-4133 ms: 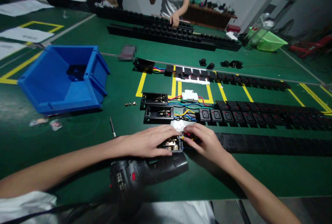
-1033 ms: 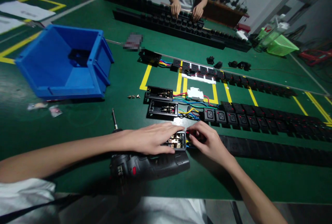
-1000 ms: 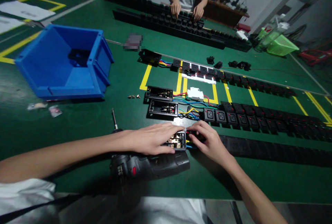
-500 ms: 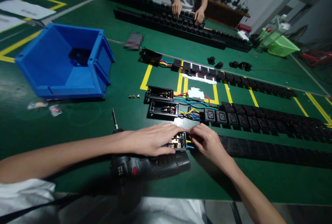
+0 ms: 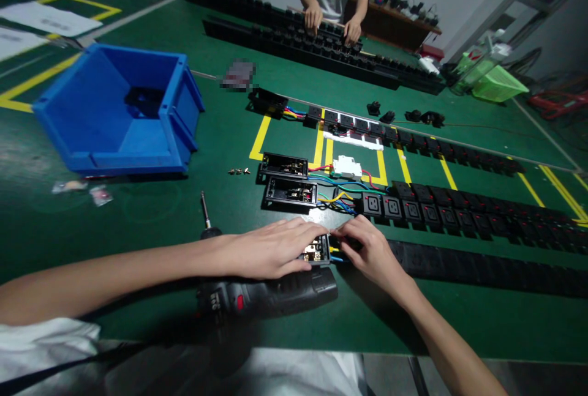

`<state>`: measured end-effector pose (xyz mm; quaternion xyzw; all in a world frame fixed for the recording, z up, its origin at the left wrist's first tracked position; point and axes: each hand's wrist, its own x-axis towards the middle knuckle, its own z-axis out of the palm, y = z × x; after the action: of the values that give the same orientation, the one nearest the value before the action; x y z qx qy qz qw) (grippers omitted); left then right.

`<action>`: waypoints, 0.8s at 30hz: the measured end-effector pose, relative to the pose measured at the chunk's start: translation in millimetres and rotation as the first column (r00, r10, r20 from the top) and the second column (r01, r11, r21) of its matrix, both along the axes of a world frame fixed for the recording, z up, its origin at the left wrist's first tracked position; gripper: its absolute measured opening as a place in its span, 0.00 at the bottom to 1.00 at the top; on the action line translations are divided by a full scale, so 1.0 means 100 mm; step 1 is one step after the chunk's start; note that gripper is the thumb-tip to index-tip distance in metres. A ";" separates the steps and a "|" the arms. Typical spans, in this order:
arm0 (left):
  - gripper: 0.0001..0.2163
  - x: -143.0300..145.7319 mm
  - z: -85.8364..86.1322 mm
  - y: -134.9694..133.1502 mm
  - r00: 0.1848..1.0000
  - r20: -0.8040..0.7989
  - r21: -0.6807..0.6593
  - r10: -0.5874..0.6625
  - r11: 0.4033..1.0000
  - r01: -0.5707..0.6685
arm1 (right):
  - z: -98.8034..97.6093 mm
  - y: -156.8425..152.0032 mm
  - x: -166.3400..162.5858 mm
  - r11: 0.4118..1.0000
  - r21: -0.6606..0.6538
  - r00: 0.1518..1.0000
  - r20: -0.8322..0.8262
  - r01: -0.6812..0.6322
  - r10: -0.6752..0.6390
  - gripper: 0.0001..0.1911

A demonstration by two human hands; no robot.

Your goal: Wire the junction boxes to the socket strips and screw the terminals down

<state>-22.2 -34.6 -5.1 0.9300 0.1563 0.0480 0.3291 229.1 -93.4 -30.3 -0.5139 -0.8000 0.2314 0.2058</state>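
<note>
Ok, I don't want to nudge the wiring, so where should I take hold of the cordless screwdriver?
Probably by its long black handle, closing down from above on the near side. The cordless screwdriver lies flat along the near edge of the table, handle running right, bit pointing away. The left hand and the open black box sit just beyond it.

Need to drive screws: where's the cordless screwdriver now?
In the head view, the cordless screwdriver lies on its side at the near edge of the green mat, centre-left, just on the near side of the left hand holding the small black box.
</note>
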 end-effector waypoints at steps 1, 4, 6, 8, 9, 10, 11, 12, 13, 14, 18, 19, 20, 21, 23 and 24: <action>0.26 0.00 0.00 0.00 1.000 -0.003 -0.002 0.001 1.000 -0.001 | 0.00 0.00 0.00 1.000 -0.009 1.000 0.010 -0.001 0.001 0.10; 0.24 0.00 -0.01 0.00 1.000 0.000 -0.005 0.005 1.000 -0.005 | -0.01 0.00 0.01 0.999 -0.038 1.000 0.027 -0.013 0.014 0.10; 0.24 0.01 -0.02 0.00 1.000 0.001 -0.004 0.002 1.000 -0.002 | -0.02 0.00 0.02 0.998 -0.041 0.999 0.000 -0.040 0.040 0.10; 0.25 0.01 -0.04 0.01 1.000 -0.007 -0.003 -0.001 1.000 0.001 | -0.02 0.00 0.03 0.997 -0.030 0.996 -0.047 -0.072 0.071 0.11; 0.25 0.01 -0.05 0.02 1.000 -0.012 -0.004 -0.003 1.000 0.003 | -0.02 0.00 0.03 0.996 -0.025 0.994 -0.066 -0.084 0.082 0.11; 0.26 0.01 -0.05 0.03 1.000 -0.013 -0.006 -0.006 1.000 0.006 | -0.01 0.00 0.03 0.996 -0.022 0.993 -0.078 -0.090 0.088 0.11; 0.26 0.01 -0.05 0.04 1.000 -0.010 -0.010 -0.012 1.000 0.012 | -0.01 -0.01 0.03 0.996 -0.023 0.993 -0.081 -0.091 0.089 0.10; 0.26 0.01 -0.06 0.05 1.000 0.000 -0.014 -0.022 1.000 0.022 | 0.00 -0.01 0.03 0.996 -0.027 0.993 -0.077 -0.089 0.087 0.09; 0.26 0.02 -0.06 0.06 0.999 0.014 -0.018 -0.034 0.999 0.034 | 0.01 -0.01 0.02 0.996 -0.035 0.994 -0.069 -0.085 0.082 0.08; 0.26 0.02 -0.07 0.07 0.999 0.030 -0.022 -0.046 0.999 0.047 | 0.02 -0.02 0.01 0.996 -0.043 0.995 -0.062 -0.078 0.075 0.07; 0.27 0.03 -0.09 0.11 0.995 0.074 -0.035 -0.064 0.997 0.066 | 0.03 -0.02 0.01 0.996 -0.068 0.994 -0.100 -0.058 0.051 0.05; 0.26 0.03 -0.10 0.11 0.995 0.078 -0.038 -0.062 0.997 0.065 | 0.03 -0.02 0.01 0.996 -0.068 0.992 -0.114 -0.060 0.052 0.05; 0.26 0.03 -0.10 0.10 0.995 0.083 -0.041 -0.058 0.997 0.062 | 0.02 -0.02 0.01 0.996 -0.067 0.991 -0.123 -0.065 0.057 0.05; 0.26 0.03 -0.10 0.10 0.995 0.084 -0.040 -0.049 0.998 0.053 | 0.02 -0.01 0.02 0.995 -0.067 0.990 -0.127 -0.070 0.061 0.05; 0.26 0.02 -0.09 0.08 0.997 0.072 -0.026 -0.010 1.000 0.012 | 0.01 -0.01 0.03 0.995 -0.063 0.989 -0.129 -0.075 0.066 0.04; 0.26 0.02 -0.09 0.07 0.998 0.058 -0.017 0.015 1.000 -0.014 | 0.00 -0.01 0.03 0.995 -0.061 0.989 -0.130 -0.076 0.067 0.03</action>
<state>-20.1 -27.5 -13.7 0.9244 0.1538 0.0760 0.3406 232.5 -94.5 -30.1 -0.4755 -0.7950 0.2973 0.2312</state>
